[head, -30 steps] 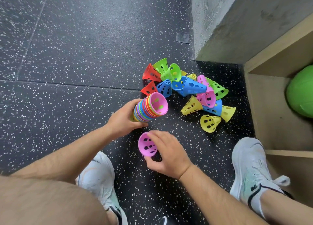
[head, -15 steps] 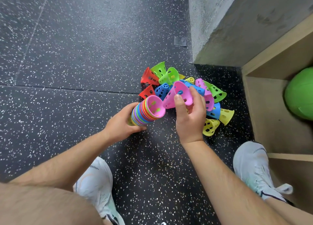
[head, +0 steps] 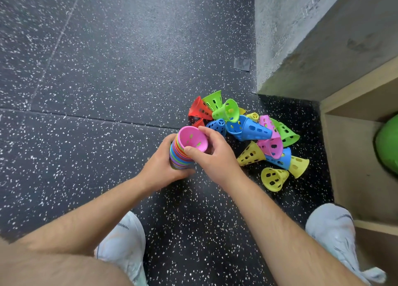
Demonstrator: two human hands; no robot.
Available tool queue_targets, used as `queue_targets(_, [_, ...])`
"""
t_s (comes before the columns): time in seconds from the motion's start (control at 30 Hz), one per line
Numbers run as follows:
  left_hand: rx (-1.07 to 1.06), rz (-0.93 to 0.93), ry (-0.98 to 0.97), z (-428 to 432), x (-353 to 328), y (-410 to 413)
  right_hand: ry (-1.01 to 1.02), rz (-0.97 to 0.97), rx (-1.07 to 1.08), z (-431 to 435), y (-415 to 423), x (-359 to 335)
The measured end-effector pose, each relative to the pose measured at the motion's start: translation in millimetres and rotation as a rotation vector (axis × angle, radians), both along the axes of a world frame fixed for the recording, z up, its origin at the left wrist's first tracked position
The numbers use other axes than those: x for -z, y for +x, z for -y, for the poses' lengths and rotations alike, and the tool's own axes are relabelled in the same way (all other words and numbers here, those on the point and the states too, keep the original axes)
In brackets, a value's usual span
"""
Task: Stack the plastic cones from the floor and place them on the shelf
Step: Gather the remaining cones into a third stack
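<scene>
Left hand (head: 163, 167) grips the stack of nested cones (head: 179, 156) above the floor (head: 86, 92). Right hand (head: 212, 156) fingers pinch the top pink cone (head: 192, 139). Loose cones (head: 249, 130) lie just beside the wooden shelf (head: 355, 156)

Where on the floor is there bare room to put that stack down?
Wide bare floor lies left of the stack and beyond the seam; another patch lies between the left shoe and the right shoe. Past the right hand it is crowded: loose cones heap up toward the wall corner and the shelf.
</scene>
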State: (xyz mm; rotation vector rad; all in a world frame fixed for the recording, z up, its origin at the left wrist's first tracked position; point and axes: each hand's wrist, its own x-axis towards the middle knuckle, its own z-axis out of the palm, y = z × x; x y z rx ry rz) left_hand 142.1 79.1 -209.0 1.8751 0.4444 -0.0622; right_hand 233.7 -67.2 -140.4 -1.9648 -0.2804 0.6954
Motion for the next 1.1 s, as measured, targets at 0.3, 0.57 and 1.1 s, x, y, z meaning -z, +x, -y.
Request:
queue_targets(0.3, [-0.152, 0.089, -0.083, -11, 1, 1, -0.243, 0.573, -0.17, 3, 47, 11])
queue_targets(0.57, [-0.163, 0.078, -0.061, -30, 9, -1, -0.858, 0.793, -0.491, -21, 51, 39])
queue_targets(1.1, [-0.133, 0.077, -0.061, -35, 13, 1, -0.332, 0.632, -0.143, 1, 43, 39])
